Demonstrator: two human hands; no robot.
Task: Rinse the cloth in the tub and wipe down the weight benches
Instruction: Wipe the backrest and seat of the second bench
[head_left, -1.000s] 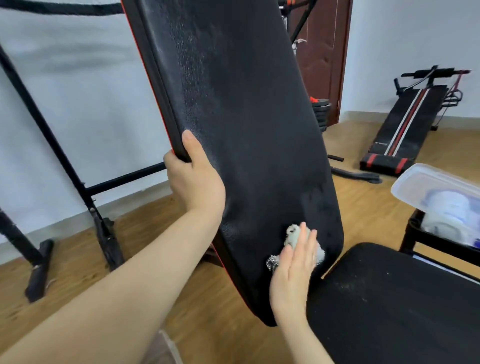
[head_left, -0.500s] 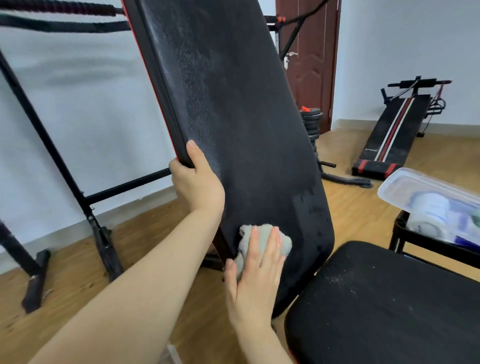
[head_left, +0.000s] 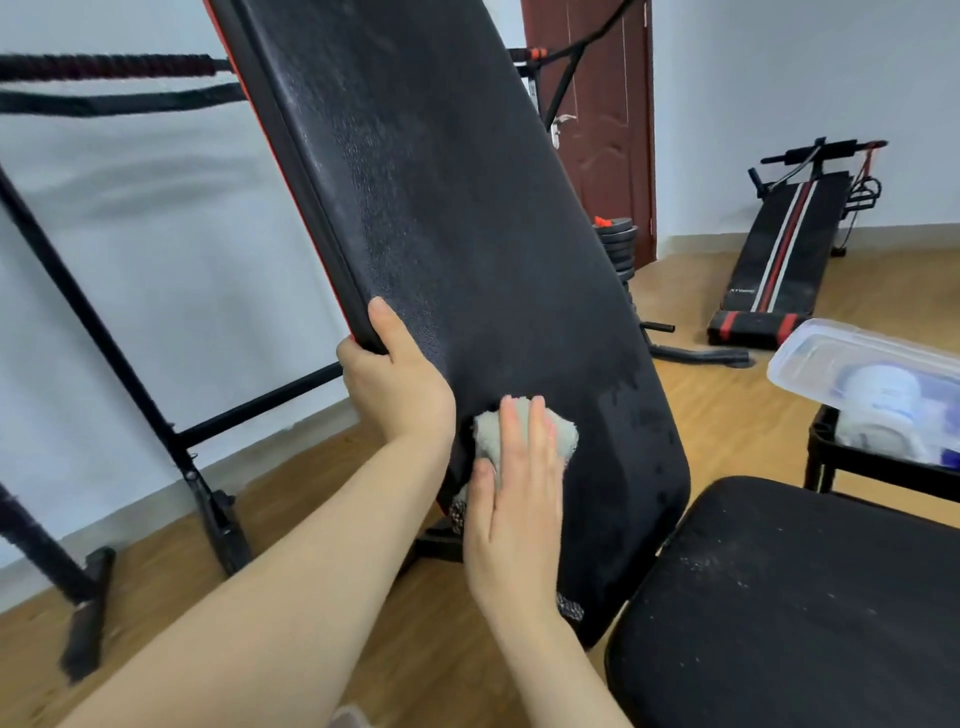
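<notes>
Your right hand (head_left: 514, 499) presses the cloth (head_left: 558, 431) flat against the tilted backrest (head_left: 467, 234), with the fingers straight on top of it rather than curled round it. Compared with 1 second ago, the cloth sits further left and higher. It is off the pad's lower right corner and just beside your left hand (head_left: 400, 384). That hand clamps the pad's left edge, thumb on the face and fingers behind. The 2 hands are close together.

A darker damp patch (head_left: 641, 415) marks the lower right as wiped. Above your hands the face looks grey and speckled, so most of the backrest is probably still to do. The seat pad (head_left: 779, 597) also shows pale specks. The clear tub (head_left: 810, 338) stands to the right, well apart from the cloth.
</notes>
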